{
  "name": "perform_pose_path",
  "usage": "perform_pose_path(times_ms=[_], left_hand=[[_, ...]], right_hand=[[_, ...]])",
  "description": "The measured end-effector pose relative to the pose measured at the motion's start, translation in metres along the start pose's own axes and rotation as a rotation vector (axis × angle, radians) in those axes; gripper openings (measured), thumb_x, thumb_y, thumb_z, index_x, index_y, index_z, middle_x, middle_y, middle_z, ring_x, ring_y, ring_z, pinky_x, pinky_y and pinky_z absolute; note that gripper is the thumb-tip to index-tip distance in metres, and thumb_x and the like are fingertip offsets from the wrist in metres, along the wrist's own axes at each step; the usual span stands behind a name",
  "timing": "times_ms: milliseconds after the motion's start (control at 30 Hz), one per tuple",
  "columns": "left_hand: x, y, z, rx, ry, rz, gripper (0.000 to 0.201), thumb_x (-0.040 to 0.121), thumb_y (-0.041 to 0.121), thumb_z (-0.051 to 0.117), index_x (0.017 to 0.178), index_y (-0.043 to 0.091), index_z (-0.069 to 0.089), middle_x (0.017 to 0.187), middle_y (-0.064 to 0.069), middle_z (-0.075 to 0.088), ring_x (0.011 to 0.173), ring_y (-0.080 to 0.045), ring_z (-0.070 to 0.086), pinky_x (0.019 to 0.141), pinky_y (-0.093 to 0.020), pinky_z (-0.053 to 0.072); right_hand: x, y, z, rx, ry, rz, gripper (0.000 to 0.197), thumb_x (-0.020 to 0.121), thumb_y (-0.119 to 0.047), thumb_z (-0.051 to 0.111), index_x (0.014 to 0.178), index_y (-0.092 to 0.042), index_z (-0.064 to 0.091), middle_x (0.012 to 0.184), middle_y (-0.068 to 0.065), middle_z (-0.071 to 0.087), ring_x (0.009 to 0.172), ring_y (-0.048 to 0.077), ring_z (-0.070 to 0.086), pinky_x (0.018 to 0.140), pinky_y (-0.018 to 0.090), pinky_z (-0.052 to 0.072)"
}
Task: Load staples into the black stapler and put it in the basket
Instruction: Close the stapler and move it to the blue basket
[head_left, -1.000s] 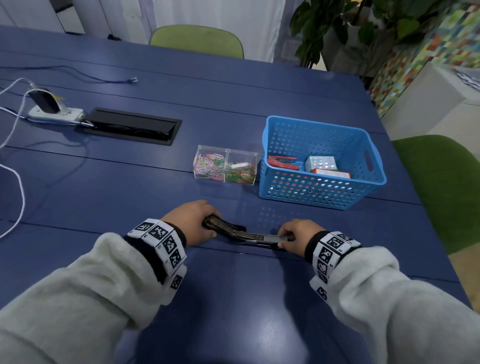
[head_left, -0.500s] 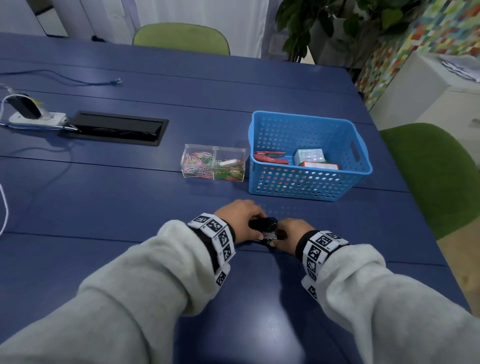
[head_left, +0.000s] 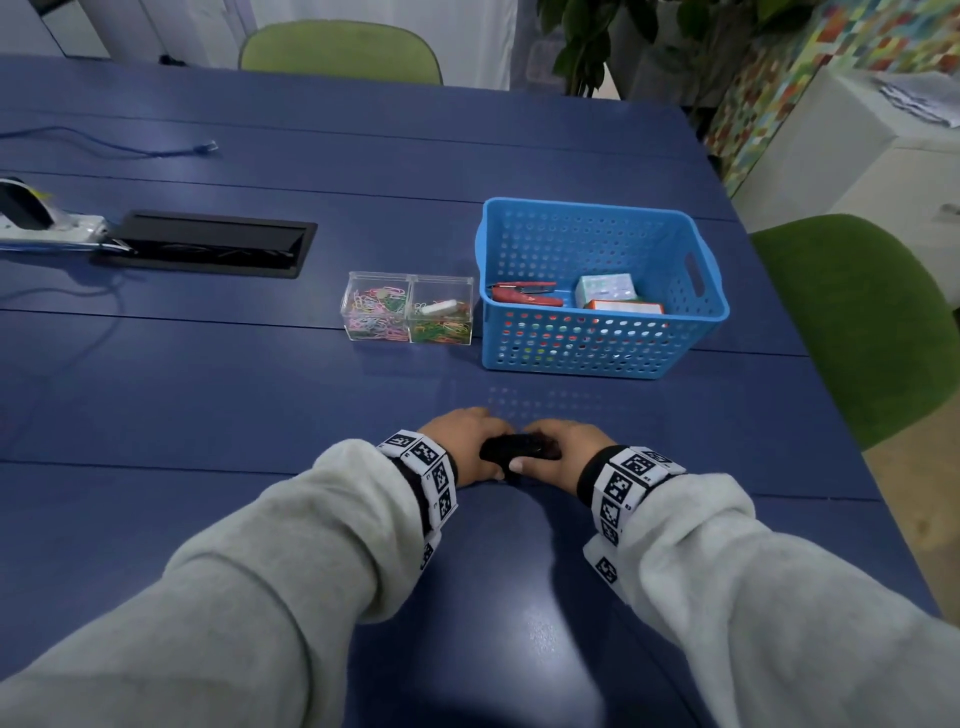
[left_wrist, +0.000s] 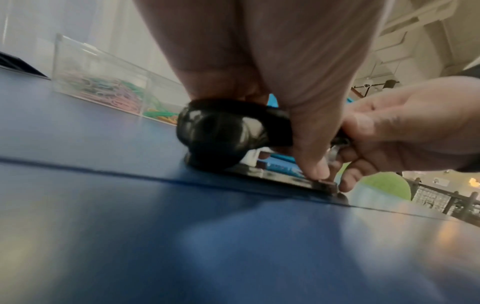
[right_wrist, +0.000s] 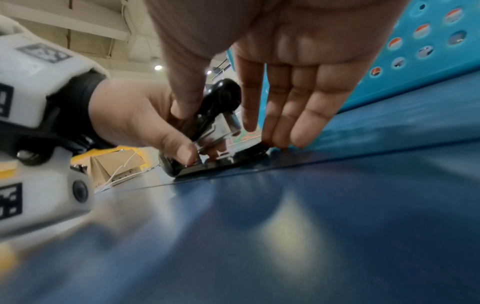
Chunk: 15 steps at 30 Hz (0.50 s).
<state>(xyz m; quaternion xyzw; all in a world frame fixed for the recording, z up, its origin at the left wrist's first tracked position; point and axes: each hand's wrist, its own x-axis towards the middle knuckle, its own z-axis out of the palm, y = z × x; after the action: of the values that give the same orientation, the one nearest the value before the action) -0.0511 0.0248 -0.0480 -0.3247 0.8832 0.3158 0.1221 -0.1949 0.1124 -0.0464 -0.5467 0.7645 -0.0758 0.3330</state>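
Left hand (head_left: 462, 447) curled over the rear of the black stapler (head_left: 514, 449), thumb down the near side to the base, fingers wrapped round the top arm. Right hand (head_left: 563, 454) at the stapler's front end: thumb and forefinger pinch the top arm, the other fingers (right_wrist: 298, 115) extended, tips down at the front of the base. Wrist views show the top arm (left_wrist: 226, 127) not fully down, a gap and bright metal (right_wrist: 218, 131) between it and the base. Base flat on the blue table (head_left: 260, 395), near the front edge, right of centre

Beyond the hands, toward the right edge: blue basket (head_left: 597, 358), well apart from the stapler. In it a red stapler (head_left: 522, 293), a pale box (head_left: 605, 287), an orange-and-white box (head_left: 623, 306). Touching or just beside its left wall, cannot tell which: clear two-compartment box (head_left: 408, 306) of coloured paper clips

Farther left: black cable hatch (head_left: 208, 243) set in the table, power strip (head_left: 49, 228) at the left edge. Green chair (head_left: 340, 52) at the far edge, another (head_left: 857, 322) at the right
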Motion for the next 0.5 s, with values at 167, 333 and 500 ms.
perform_pose_path(times_ms=[167,333,500], left_hand=[[-0.002,-0.009,0.003,0.089,-0.007,-0.043,0.043,0.076,0.027,0.070,0.115,0.015,0.057,0.116,-0.014,0.055,0.111,-0.032,0.053,0.092,-0.041,0.045],[-0.005,-0.011,0.003,0.147,0.034,-0.101,0.035,0.078,0.025,0.066,0.108,0.013,0.052,0.117,-0.013,0.054,0.109,-0.034,0.053,0.089,-0.044,0.048],[-0.011,-0.008,-0.002,0.049,0.013,-0.094,0.032,0.081,0.021,0.063,0.106,0.010,0.046,0.111,-0.016,0.061,0.100,-0.034,0.059,0.082,-0.038,0.047]], right_hand=[[0.001,-0.002,-0.001,0.017,-0.023,-0.015,0.034,0.081,-0.040,0.062,0.111,-0.024,0.060,0.111,0.005,0.067,0.104,0.023,0.059,0.088,0.027,0.044],[0.003,0.001,0.000,0.062,-0.040,-0.004,0.032,0.081,-0.041,0.062,0.109,-0.026,0.060,0.094,-0.003,0.061,0.098,0.020,0.060,0.090,0.029,0.045],[0.003,0.008,0.005,0.262,-0.039,0.035,0.032,0.085,-0.042,0.055,0.114,-0.028,0.055,0.104,0.001,0.063,0.098,0.020,0.060,0.093,0.035,0.047]])
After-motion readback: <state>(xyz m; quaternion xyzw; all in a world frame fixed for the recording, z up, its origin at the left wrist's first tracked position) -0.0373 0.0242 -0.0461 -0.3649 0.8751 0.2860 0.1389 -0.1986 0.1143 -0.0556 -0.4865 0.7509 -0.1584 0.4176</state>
